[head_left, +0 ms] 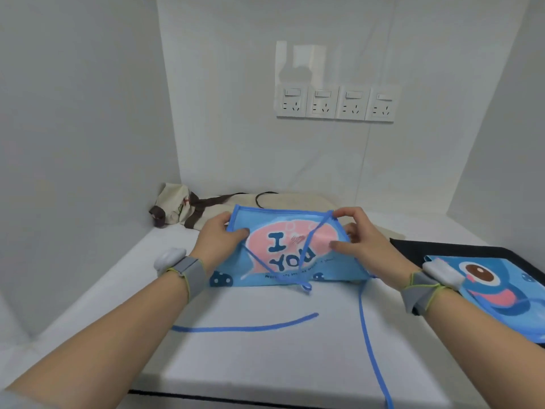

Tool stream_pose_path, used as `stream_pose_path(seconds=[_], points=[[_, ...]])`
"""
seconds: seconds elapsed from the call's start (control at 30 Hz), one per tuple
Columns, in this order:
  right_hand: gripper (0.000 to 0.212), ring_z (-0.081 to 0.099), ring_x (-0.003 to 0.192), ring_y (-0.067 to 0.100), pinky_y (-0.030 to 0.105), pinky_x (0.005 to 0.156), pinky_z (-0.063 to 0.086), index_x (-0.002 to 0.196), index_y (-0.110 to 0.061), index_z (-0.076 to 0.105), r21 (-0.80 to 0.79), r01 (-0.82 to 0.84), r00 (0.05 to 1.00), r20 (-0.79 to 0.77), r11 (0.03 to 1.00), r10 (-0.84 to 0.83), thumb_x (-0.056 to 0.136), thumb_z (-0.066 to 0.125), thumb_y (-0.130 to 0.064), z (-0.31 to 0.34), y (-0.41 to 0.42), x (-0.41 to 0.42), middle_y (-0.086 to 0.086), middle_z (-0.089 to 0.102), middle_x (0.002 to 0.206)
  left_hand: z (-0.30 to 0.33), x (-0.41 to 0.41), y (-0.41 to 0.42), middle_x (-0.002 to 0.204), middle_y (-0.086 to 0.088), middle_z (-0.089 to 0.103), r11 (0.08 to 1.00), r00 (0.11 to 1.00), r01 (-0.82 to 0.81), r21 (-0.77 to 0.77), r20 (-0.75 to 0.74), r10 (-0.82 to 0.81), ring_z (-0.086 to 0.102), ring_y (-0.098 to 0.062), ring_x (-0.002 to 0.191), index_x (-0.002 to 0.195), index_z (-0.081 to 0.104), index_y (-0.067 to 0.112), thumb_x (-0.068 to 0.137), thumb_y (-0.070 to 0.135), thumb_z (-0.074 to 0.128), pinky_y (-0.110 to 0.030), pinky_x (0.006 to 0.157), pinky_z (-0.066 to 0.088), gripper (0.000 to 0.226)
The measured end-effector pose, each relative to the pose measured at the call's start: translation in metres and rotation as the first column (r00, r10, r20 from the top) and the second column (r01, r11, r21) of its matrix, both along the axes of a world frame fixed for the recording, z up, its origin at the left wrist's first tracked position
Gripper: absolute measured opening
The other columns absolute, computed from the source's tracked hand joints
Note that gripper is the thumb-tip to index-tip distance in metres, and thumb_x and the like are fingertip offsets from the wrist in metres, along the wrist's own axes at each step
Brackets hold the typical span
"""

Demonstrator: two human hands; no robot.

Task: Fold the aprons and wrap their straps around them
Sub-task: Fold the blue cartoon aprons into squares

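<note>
**Blue apron held at both ends**

Folded blue apron [289,249] on white counter [265,349]. Left hand [219,234] grips its left edge; right hand [358,234] pinches a strap [317,234] at its top-right corner. Beige apron [188,209] lies behind it.

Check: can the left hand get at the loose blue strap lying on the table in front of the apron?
Probably yes. The loose strap lies bare on the white table with nothing over it, just near of the left hand. But that hand is gripping the folded apron and would have to let go first.
</note>
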State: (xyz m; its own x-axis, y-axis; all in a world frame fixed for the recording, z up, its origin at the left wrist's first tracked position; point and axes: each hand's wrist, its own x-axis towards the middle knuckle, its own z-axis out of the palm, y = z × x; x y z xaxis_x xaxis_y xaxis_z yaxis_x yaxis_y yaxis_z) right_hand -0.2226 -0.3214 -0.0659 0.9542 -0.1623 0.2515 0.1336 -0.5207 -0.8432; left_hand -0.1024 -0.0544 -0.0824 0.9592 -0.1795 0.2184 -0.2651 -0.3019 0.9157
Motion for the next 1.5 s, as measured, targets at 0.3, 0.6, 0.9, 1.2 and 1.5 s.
stream_pose_path(seconds=[0.3,0.6,0.9,1.2,1.5], points=[[0.023,0.057,0.082,0.023,0.033,0.071,0.042,0.102,-0.022,0.053,-0.316,0.205,0.965,-0.092,0.926,-0.245,0.082,0.058,-0.011,-0.026,-0.005,0.086,0.0,0.06,0.086,-0.016,0.05,-0.011,0.112,-0.002,0.059,0.977,0.992,-0.107,0.186,0.083,0.093,0.059,-0.021,0.101,0.13,0.044,0.026,0.09,0.038,0.062,-0.036,0.089,0.046,0.045],[0.03,0.053,0.088,0.03,0.034,0.074,0.041,0.112,-0.02,0.044,-0.682,0.118,0.879,-0.266,0.722,-0.395,0.091,0.048,-0.04,-0.045,-0.003,0.106,0.005,0.051,0.1,-0.05,0.032,-0.042,0.129,0.009,0.052,0.717,0.907,-0.054,0.695,0.334,-0.255,0.042,-0.015,0.127,0.122,0.059,0.03,0.095,0.041,0.048,-0.037,0.104,0.032,0.031],[0.011,0.057,0.093,0.024,0.032,0.074,0.042,0.099,-0.023,0.054,-0.536,0.135,0.897,-0.292,0.833,-0.333,0.089,0.058,-0.022,-0.047,-0.03,0.087,0.003,0.061,0.098,-0.073,0.02,-0.051,0.16,0.016,0.011,0.542,0.921,0.162,0.825,0.071,-0.383,-0.001,-0.011,0.15,0.15,0.021,0.042,0.102,0.049,0.021,-0.053,0.119,-0.002,0.048],[0.015,0.063,0.082,0.013,0.023,0.066,0.043,0.078,-0.021,0.068,-0.395,0.28,0.882,-0.253,0.875,-0.396,0.08,0.06,-0.008,-0.031,-0.084,0.023,-0.006,0.068,0.084,-0.052,-0.007,-0.096,0.127,0.006,0.054,0.749,0.795,0.129,0.65,0.383,-0.47,0.045,-0.017,0.125,0.129,0.053,0.022,0.097,0.025,0.041,-0.039,0.11,0.03,0.035],[0.009,0.054,0.067,0.009,0.023,0.064,0.042,0.077,-0.017,0.066,-0.33,0.185,0.903,-0.315,0.926,-0.292,0.077,0.075,-0.019,-0.047,-0.079,-0.01,-0.004,0.061,0.077,-0.06,-0.037,-0.165,0.125,0.007,0.055,0.624,0.756,0.169,0.763,0.306,-0.579,0.046,-0.02,0.118,0.123,0.056,0.027,0.095,0.04,0.05,-0.038,0.094,0.039,0.031]])
